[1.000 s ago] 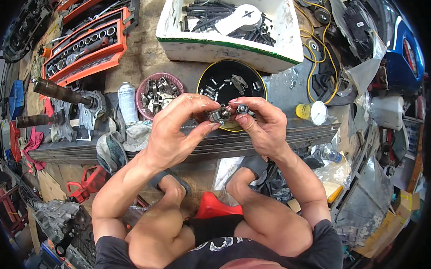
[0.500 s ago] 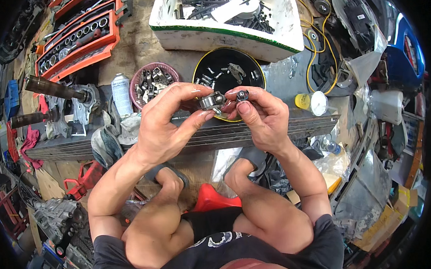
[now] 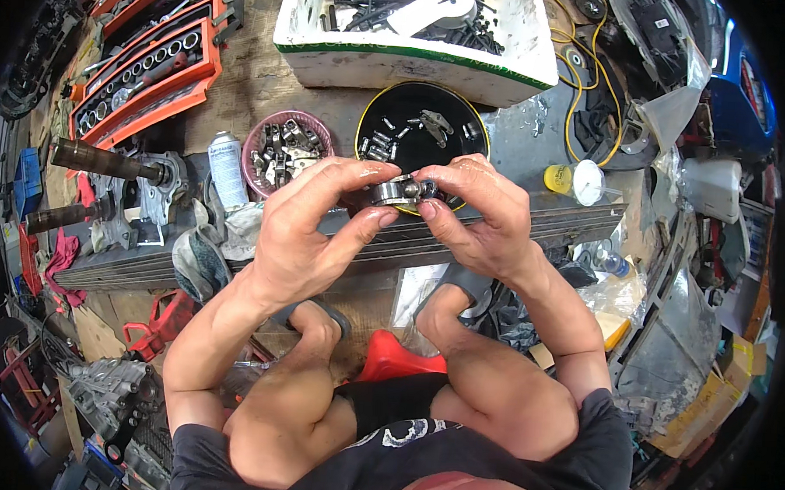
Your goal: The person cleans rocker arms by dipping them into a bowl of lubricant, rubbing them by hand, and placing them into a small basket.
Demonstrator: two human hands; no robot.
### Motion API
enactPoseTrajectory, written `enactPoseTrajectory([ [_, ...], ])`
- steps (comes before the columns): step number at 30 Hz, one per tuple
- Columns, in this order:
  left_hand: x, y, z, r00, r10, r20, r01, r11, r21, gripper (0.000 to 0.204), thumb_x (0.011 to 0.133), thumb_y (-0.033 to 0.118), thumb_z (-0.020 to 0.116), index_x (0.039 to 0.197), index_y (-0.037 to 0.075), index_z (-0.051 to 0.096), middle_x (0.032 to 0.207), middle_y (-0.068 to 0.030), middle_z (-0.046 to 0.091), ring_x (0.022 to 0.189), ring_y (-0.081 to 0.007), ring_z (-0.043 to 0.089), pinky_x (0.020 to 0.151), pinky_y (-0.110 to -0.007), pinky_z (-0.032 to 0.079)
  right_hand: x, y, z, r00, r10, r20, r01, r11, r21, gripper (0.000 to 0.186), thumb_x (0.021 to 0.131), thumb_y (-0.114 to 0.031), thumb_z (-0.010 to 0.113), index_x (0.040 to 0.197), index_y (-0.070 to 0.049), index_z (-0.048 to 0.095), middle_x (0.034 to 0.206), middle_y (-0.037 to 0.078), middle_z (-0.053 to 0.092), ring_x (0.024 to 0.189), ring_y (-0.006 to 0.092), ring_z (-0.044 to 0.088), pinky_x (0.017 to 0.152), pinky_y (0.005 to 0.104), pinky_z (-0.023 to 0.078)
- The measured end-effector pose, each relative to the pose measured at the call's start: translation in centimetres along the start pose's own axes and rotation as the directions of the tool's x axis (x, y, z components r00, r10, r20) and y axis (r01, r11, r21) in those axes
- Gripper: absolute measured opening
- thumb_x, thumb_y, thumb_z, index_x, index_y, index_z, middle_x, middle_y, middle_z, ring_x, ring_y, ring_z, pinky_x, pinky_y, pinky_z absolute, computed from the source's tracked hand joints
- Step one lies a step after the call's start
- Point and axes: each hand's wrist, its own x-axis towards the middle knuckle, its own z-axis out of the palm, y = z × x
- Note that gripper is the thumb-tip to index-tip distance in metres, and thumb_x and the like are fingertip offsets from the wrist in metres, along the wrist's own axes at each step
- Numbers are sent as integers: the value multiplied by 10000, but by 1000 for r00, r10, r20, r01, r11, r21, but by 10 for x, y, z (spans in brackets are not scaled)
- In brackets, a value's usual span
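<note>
Pinching a metal roller part [image 3: 388, 193], the left hand [image 3: 310, 219] faces the right hand [image 3: 490, 216], its fingers closed on a dark cylinder [image 3: 427, 188], above the black bowl [image 3: 416, 106] by the front edge of the table [image 3: 521, 154]; fitting appears in hand, next calling for careful alignment.

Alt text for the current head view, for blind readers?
A person's left hand and right hand hold metal parts close together at the near rim of a black bowl. Beyond it stands a white box of bolts; left of the bowl, a pink basket of metal pieces.
</note>
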Motion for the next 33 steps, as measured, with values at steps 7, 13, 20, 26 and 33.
enactPoseTrajectory([
  [7,2,4,-3,998,26,49,-30,998,63,376,816,6,792,1177,7,684,1005,-121,699,802,-185,661,689,-294,536,1,1,-1,993,-118,20,119,991,-66,306,790,-81,809,1075,-35,708,820,73,689,748,243,663,729,364,507],
  [13,3,6,-5,998,35,61,-42,993,107,405,805,0,792,1197,21,692,988,-118,694,786,-189,658,682,-295,531,2,0,-4,991,-112,69,121,985,-126,305,792,-112,808,1067,-33,704,821,71,682,749,247,658,744,370,505],
  [20,3,5,-7,997,0,80,-10,992,124,401,820,31,795,1208,22,694,993,-120,706,797,-186,669,682,-294,534,1,-1,-1,992,-99,77,108,986,-130,287,809,-118,791,1064,-26,696,835,83,684,767,253,661,753,365,502],
  [26,0,-8,0,960,-272,68,279,951,-136,353,883,61,756,1224,6,680,1120,-136,727,866,-154,683,739,-273,553,0,-6,5,992,57,110,-38,985,-170,233,832,-104,757,1017,3,664,805,110,627,716,285,611,681,384,478],
  [33,3,-11,-2,823,-529,206,567,750,-340,327,1015,118,626,1309,-26,608,963,-49,694,729,-58,578,652,-219,506,3,-5,13,977,176,121,-145,963,-229,190,872,-131,707,989,9,653,817,139,618,713,325,609,657,413,472],
])
